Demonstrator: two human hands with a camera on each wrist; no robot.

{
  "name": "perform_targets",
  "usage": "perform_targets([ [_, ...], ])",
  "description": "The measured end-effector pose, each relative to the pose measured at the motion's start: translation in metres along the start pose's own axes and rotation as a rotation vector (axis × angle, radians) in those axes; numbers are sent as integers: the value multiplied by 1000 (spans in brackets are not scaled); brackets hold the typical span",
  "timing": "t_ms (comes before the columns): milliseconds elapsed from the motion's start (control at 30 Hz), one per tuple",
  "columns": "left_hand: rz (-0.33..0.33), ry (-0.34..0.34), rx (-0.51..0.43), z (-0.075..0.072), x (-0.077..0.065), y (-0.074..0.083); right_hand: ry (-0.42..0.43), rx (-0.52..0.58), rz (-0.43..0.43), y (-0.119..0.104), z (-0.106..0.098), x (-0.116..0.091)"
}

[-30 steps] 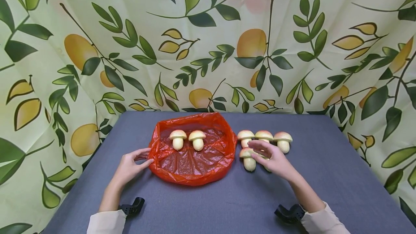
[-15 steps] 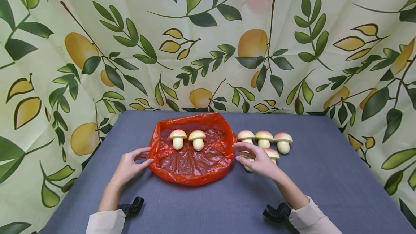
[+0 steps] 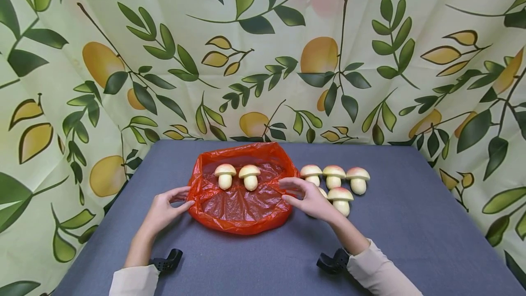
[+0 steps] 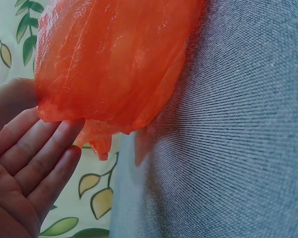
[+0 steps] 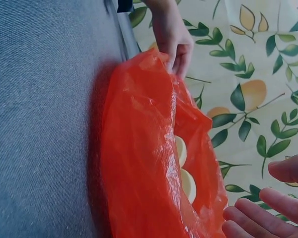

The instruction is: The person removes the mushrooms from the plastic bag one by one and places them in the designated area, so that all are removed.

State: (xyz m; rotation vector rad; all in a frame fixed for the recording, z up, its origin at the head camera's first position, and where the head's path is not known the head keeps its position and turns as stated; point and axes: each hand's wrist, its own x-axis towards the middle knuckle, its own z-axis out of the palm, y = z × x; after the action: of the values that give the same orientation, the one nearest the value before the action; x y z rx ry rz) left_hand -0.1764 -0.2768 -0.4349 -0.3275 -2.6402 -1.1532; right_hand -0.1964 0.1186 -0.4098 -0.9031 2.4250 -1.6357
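A red plastic bag [image 3: 242,227] lies on the table with its mouth spread wide. Inside it, side by side, are two toy mushrooms [image 3: 225,177]. My left hand [image 3: 164,209] holds the bag's left rim between thumb and fingers; in the left wrist view the red plastic [image 4: 114,64] runs up from those fingers. Over the bag's right rim hovers my right hand [image 3: 308,200], nothing in it, its fingers [image 5: 258,218] loosely extended in the right wrist view. Several more mushrooms [image 3: 334,177] stand just right of the bag, one partly covered by the right hand.
A grey-blue cloth [image 3: 411,223] covers the table. Behind it hangs a curtain [image 3: 263,58] printed with leaves and fruit. Each wrist wears a black camera mount [image 3: 167,261].
My right hand has moved left from above the loose mushrooms to the bag's right rim, uncovering a front-row mushroom. The left hand and the two mushrooms in the bag have stayed put.
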Motion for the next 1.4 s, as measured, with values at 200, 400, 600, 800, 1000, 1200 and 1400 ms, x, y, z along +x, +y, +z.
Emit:
perform_targets([
  [200,-17,-15,-1,-1,1,2,-30,27,14,-1,6,9],
  [400,-25,-18,0,-2,0,3,-46,14,32,1,12,19],
  [600,-28,-21,7,-1,0,1,-21,34,91,-1,19,28],
  [800,-19,-12,1,0,0,0,6,67,108,2,31,39],
  [1000,-18,-12,-2,-1,0,1,42,75,104,7,40,49],
  [1200,-16,-9,4,-1,-1,2,89,51,101,10,45,56],
  [1400,-23,-13,9,-2,0,1,150,19,137,8,49,63],
])
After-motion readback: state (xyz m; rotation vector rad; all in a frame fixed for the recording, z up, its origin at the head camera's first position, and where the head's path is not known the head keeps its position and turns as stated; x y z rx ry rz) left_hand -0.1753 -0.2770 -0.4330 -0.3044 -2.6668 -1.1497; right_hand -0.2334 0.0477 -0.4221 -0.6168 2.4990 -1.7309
